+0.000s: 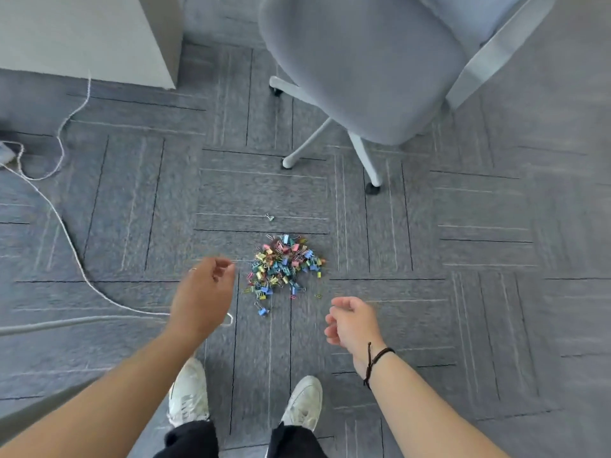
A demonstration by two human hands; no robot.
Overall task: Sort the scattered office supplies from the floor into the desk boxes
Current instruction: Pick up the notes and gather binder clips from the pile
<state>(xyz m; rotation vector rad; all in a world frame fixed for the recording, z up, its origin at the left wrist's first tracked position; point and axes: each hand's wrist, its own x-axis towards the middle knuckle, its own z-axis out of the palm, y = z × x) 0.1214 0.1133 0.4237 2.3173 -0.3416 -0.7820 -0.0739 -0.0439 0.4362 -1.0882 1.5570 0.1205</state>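
Note:
A pile of small coloured binder clips (285, 265) lies on the grey carpet in front of my feet. One stray clip (270, 217) sits a little beyond the pile, and a blue one (262, 310) lies at its near edge. My left hand (202, 297) hovers just left of the pile, fingers loosely curled, holding nothing. My right hand (352, 322) hangs to the near right of the pile, fingers also loosely curled and empty. Neither hand touches the clips. No desk boxes are in view.
A grey office chair (363, 67) on a white wheeled base (363, 157) stands just beyond the pile. A white desk panel (89, 34) is at the far left. A white cable (62, 226) trails over the carpet on the left, under my left wrist.

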